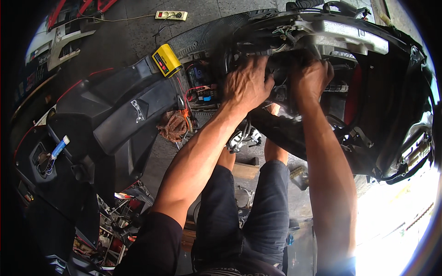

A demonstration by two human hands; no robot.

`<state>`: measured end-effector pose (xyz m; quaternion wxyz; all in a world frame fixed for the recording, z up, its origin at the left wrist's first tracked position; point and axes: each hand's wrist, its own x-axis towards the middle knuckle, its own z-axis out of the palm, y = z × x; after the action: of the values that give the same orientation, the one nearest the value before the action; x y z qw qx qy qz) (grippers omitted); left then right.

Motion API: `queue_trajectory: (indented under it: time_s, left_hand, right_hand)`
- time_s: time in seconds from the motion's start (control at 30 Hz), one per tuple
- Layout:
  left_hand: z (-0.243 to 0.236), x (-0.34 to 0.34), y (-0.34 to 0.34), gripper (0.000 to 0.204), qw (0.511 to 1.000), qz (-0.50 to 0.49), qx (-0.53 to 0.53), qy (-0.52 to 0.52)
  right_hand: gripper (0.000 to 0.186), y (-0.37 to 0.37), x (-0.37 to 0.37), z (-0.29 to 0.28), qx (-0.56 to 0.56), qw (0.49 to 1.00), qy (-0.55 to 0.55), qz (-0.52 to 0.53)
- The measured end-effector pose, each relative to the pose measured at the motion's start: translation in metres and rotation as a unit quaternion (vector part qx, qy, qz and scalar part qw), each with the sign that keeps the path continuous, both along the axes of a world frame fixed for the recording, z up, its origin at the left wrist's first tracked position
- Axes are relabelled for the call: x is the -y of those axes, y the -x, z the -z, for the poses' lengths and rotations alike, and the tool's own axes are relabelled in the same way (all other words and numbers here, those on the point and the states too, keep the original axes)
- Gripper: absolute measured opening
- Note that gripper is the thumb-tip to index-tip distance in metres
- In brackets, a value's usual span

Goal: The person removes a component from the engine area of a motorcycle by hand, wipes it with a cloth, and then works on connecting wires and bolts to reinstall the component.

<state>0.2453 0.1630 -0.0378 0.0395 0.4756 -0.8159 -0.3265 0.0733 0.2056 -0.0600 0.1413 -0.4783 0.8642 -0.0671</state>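
Observation:
My left hand [246, 82] is closed among dark parts and wiring [282, 34] in the stripped scooter body [377, 106]; its fingertips and what they hold are hard to make out. My right hand [313, 77] is curled around something dark just to its right, below a silver metal bar [354, 37], its fingertips hidden. An open compartment with red wires and a blue part [206, 97] lies left of my left hand, beside a yellow device [166, 60]. A brown rag [173, 124] and a cluster of pale metal fittings [244, 138] show below.
Black body panels [115, 110] with red edging lie to the left, one bearing a blue-tagged key [60, 146]. A power strip [170, 15] lies on the floor at the top. Tools and parts [117, 225] fill the lower left. A wooden block [245, 170] sits between my legs.

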Motion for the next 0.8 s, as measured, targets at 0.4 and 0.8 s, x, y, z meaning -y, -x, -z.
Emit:
queue_trajectory:
  time_s: [0.4, 0.8]
  left_hand:
    - [0.002, -0.001, 0.012, 0.049, 0.997, -0.035, 0.067, -0.002]
    - [0.012, 0.005, 0.003, 0.037, 0.998, -0.054, -0.028, 0.006]
  right_hand:
    - [0.034, -0.009, -0.012, -0.017, -0.094, 0.989, 0.024, -0.115]
    - [0.042, 0.022, -0.005, -0.009, -0.077, 0.978, -0.015, -0.192]
